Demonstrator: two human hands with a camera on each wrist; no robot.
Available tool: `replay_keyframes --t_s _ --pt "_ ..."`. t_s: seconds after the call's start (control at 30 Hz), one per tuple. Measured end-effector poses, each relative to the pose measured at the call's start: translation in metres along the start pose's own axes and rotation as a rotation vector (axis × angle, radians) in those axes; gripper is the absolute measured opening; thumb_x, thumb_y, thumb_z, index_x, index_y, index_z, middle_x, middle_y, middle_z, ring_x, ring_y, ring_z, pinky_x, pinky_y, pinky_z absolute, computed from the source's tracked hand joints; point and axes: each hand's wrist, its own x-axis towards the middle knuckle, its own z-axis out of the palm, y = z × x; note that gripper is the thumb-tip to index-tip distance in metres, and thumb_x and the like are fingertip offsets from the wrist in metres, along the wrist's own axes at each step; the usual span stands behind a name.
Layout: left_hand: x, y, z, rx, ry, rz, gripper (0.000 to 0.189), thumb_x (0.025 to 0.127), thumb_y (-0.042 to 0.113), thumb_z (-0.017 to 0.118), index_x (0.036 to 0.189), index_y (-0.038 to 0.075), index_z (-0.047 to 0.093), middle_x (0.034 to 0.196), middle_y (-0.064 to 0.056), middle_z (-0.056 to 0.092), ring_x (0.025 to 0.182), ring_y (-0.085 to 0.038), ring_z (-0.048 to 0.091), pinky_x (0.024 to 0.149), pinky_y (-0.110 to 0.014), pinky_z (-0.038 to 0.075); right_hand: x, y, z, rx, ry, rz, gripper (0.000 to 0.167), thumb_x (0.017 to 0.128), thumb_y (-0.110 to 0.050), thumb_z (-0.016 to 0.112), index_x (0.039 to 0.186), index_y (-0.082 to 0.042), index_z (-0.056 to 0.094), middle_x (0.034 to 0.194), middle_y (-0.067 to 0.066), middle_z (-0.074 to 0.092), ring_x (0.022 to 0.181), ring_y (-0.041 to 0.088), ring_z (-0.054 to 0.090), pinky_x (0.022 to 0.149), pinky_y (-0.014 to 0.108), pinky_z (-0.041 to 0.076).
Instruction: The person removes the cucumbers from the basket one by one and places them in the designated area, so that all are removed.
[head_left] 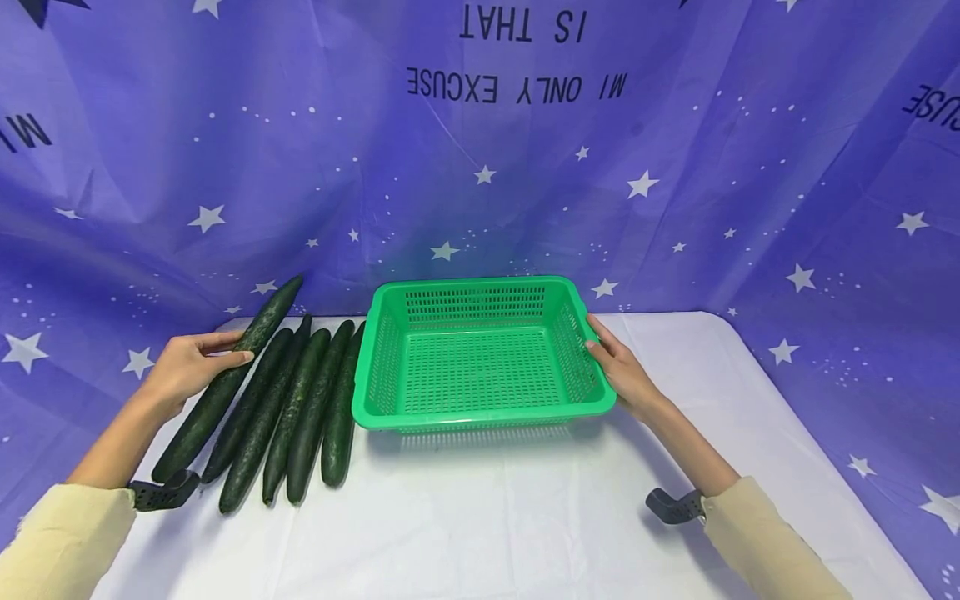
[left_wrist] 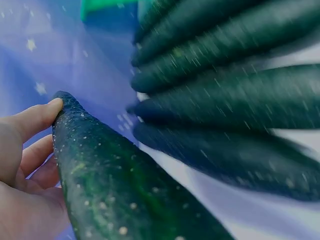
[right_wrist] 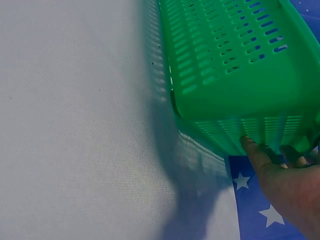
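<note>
My left hand point(head_left: 187, 367) grips a long dark green cucumber point(head_left: 276, 313) at the left end of a row, thumb on its near side. In the left wrist view the thumb lies at the tapered tip of this bumpy cucumber point(left_wrist: 120, 185). Several more cucumbers point(head_left: 305, 408) lie side by side on the table, between it and a green plastic basket point(head_left: 487, 418). At the basket's right end, my right hand point(head_left: 628, 377) holds the rim. The right wrist view shows a digit of that hand point(right_wrist: 280, 185) against the slotted end wall.
A white-covered table point(head_left: 465, 517) lies beneath everything. Behind it and at both sides hangs a purple-blue cloth point(head_left: 480, 208) with white stars and black lettering. The basket's left end stands right beside the rightmost cucumber point(head_left: 339, 446).
</note>
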Motion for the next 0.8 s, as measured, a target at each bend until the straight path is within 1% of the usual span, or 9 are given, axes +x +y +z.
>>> replay_keyframes --t_s 0.13,0.27,0.37,0.57,0.8 --pt "0.002 -0.024 -0.003 0.004 0.011 -0.042 0.070 0.100 0.036 0.062 0.147 -0.011 0.039 0.148 -0.043 0.023 0.135 -0.063 0.018 0.103 -0.073 0.025 0.000 0.000 0.000 -0.009 0.004 -0.001 0.062 0.109 -0.029 0.042 0.162 -0.026 0.010 0.161 0.015 0.023 0.112 0.026 0.057 0.087 0.033 0.055" --pt "0.003 -0.045 0.000 0.037 0.019 -0.068 0.069 0.101 0.036 0.059 0.145 -0.013 0.038 0.145 -0.045 0.026 0.133 -0.064 0.022 0.102 -0.072 0.028 0.000 -0.001 0.000 -0.012 0.007 0.003 0.062 0.109 -0.029 0.043 0.162 -0.027 0.010 0.160 0.015 0.024 0.112 0.026 0.057 0.087 0.032 0.055" --pt "0.004 -0.058 0.003 0.043 0.025 -0.075 0.068 0.101 0.034 0.059 0.144 -0.015 0.038 0.143 -0.044 0.029 0.131 -0.064 0.025 0.101 -0.071 0.030 0.000 -0.001 0.000 -0.014 0.005 0.005 0.062 0.109 -0.029 0.043 0.162 -0.029 0.011 0.160 0.015 0.025 0.114 0.027 0.056 0.087 0.031 0.055" --pt "0.006 -0.073 0.013 0.048 0.057 -0.078 0.065 0.101 0.030 0.060 0.139 -0.018 0.041 0.141 -0.044 0.033 0.131 -0.063 0.027 0.103 -0.068 0.030 0.000 0.001 -0.001 -0.008 0.001 -0.002 0.062 0.109 -0.030 0.043 0.162 -0.029 0.011 0.159 0.016 0.026 0.115 0.028 0.055 0.087 0.031 0.055" --pt "0.004 -0.084 0.021 0.038 0.033 -0.105 0.066 0.100 0.029 0.061 0.140 -0.019 0.039 0.140 -0.042 0.035 0.130 -0.063 0.027 0.103 -0.068 0.031 0.000 0.001 0.000 -0.006 -0.003 -0.006 0.062 0.109 -0.030 0.043 0.162 -0.028 0.010 0.161 0.014 0.022 0.116 0.028 0.055 0.089 0.032 0.054"
